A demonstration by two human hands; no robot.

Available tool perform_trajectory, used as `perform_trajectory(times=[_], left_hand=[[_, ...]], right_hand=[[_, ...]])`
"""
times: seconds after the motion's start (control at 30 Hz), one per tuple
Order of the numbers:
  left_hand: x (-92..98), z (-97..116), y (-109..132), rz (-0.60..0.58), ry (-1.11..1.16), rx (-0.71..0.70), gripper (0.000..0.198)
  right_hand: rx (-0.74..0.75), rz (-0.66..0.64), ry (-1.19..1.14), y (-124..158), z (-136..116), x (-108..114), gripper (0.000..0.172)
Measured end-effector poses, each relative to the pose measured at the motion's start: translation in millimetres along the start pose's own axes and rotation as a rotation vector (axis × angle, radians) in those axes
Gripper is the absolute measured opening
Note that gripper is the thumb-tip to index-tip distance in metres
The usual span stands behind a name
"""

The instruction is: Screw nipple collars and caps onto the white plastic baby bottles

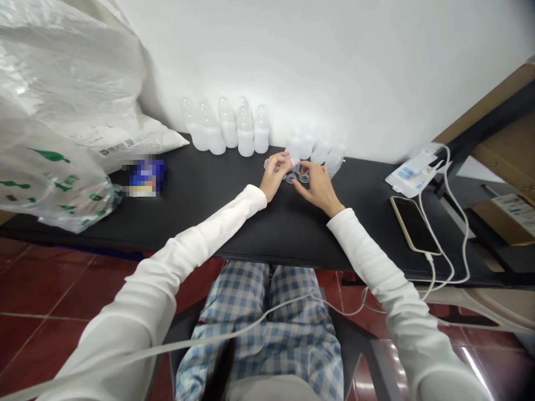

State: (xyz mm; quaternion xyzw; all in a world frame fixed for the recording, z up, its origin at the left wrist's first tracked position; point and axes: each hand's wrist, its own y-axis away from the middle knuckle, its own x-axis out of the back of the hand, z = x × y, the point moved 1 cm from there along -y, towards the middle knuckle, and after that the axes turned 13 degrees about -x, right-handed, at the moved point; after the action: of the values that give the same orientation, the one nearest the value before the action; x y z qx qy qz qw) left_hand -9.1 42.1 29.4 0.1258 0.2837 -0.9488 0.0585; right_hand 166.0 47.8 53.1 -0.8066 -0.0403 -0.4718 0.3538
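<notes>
My left hand (275,174) is closed, thumb and fingers pinched on a small pale pinkish-white piece (291,162), its exact kind unclear. Close beside it, my right hand (318,186) has thumb and index finger apart, over small clear round pieces (291,178) that look like bottle nipples. Its index fingertip reaches toward the pale piece; I cannot tell whether they touch. Just behind the hands stand several white bottles (320,151) without visible domed covers. To their left, several more white bottles (246,142) wear clear domed covers.
Large plastic bags (62,145) fill the left of the black table (209,217), near a blurred blue packet (147,177). At right lie a phone (415,224) on a white cable, a white-blue box (412,174) and a cardboard box (504,220). A white wall rises behind.
</notes>
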Motion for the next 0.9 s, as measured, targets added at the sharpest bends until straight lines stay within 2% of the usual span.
perform_trajectory(times=[0.17,0.3,0.37,0.47,0.53,0.63,0.73,0.9], left_hand=[[-4.1,7.7,2.7,-0.157,-0.053,-0.031,0.033],[-8.9,14.1,6.4,-0.281,-0.104,-0.092,0.034],[-10.1,13.5,8.3,-0.268,-0.099,-0.071,0.035],[-9.2,11.4,9.2,-0.19,-0.085,-0.01,0.042],[-8.4,11.9,8.1,-0.189,-0.08,0.026,0.046],[-9.0,15.8,5.0,-0.228,-0.095,0.055,0.036],[-11.6,18.3,3.1,-0.193,-0.102,0.057,0.033],[-10.2,12.7,0.5,-0.109,-0.122,0.087,0.047]], right_hand=[[-0.048,0.053,-0.191,0.4,6.9,-7.7,0.026],[-0.066,0.093,-0.259,1.8,11.5,-6.3,0.024],[-0.072,0.113,-0.264,1.8,11.1,-6.9,0.022],[-0.089,0.145,-0.263,0.9,9.7,-9.1,0.016],[-0.089,0.146,-0.275,0.3,8.6,-10.5,0.012],[-0.051,0.139,-0.284,-0.1,5.6,-10.9,0.009],[-0.008,0.137,-0.265,-0.4,1.1,-9.5,0.006],[0.058,0.1,-0.164,-0.3,-3.3,-4.7,0.018]])
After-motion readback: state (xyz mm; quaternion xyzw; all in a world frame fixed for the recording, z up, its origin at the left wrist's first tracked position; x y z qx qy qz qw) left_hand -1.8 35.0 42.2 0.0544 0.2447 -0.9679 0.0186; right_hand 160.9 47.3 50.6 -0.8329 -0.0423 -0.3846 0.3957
